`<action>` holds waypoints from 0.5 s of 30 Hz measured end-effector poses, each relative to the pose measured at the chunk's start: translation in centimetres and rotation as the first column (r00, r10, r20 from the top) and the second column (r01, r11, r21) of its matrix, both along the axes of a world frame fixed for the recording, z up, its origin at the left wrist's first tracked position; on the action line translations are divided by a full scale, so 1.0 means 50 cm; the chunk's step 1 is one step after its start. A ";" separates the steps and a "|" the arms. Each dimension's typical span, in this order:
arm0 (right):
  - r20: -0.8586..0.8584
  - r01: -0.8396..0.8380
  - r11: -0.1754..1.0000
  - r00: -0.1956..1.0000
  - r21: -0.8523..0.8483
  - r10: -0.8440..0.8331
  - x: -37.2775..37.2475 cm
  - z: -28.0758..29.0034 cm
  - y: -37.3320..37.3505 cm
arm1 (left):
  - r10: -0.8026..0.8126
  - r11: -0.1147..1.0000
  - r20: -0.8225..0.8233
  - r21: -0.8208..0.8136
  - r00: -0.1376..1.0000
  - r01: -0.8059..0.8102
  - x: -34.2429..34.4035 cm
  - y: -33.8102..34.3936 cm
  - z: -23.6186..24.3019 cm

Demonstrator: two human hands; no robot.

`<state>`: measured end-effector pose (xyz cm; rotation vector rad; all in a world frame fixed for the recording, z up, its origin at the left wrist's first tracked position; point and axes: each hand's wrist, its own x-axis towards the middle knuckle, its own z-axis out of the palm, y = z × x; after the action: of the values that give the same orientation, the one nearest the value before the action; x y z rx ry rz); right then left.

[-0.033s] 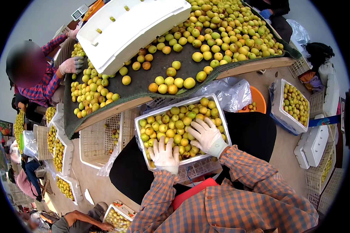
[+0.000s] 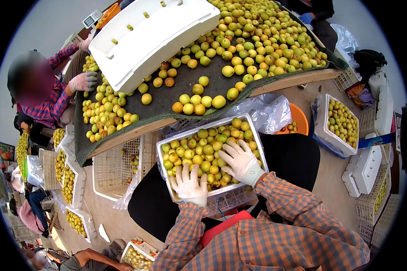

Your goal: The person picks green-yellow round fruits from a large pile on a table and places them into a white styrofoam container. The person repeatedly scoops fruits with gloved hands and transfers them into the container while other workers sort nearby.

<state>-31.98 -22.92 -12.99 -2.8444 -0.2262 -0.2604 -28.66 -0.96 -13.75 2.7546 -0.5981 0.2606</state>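
A white foam box [image 2: 252, 118] full of small round yellow-green fruits [image 2: 199, 147], some with a reddish-brown blush, rests at my lap between my black-clad legs. My left hand [image 2: 190, 184], in a pale glove, lies on the fruits at the box's near left part with its fingers spread. On the right side, my right hand [image 2: 242, 162], gloved the same way, rests flat on the fruits, fingers apart and pointing up-left. Neither hand is closed around a fruit. The fruits under both palms are hidden.
Ahead, a dark-covered sorting table [image 2: 153, 101] with a wooden edge bears loose fruits and a tilted white foam box [image 2: 153, 38]. A co-worker in striped gloves [image 2: 82, 82] sits at left. Nearby are a plastic crate [image 2: 108, 176], an orange tub [image 2: 299, 118] and a filled box [image 2: 321, 119].
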 end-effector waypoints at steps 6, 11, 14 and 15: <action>-0.060 0.210 0.978 0.976 -0.009 -0.210 0.008 -0.030 -0.001 | 0.271 0.962 -0.096 0.015 0.958 -0.271 0.021 0.018 -0.038; -0.083 0.257 0.964 0.964 0.064 -0.252 0.008 -0.029 0.003 | 0.221 0.974 -0.139 -0.007 0.965 -0.225 0.025 0.007 -0.037; -0.041 0.177 0.969 0.984 0.172 -0.172 0.024 0.019 -0.004 | 0.109 0.960 -0.021 -0.256 0.994 -0.111 0.056 -0.005 0.034; 0.006 0.151 0.951 0.987 0.269 -0.158 0.038 0.062 -0.005 | 0.061 0.936 0.012 -0.348 0.998 -0.053 0.080 -0.010 0.073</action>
<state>-30.10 -23.15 -9.87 -2.5922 0.0271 -0.3349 -24.64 -1.44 -10.12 2.4304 -0.4292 0.3730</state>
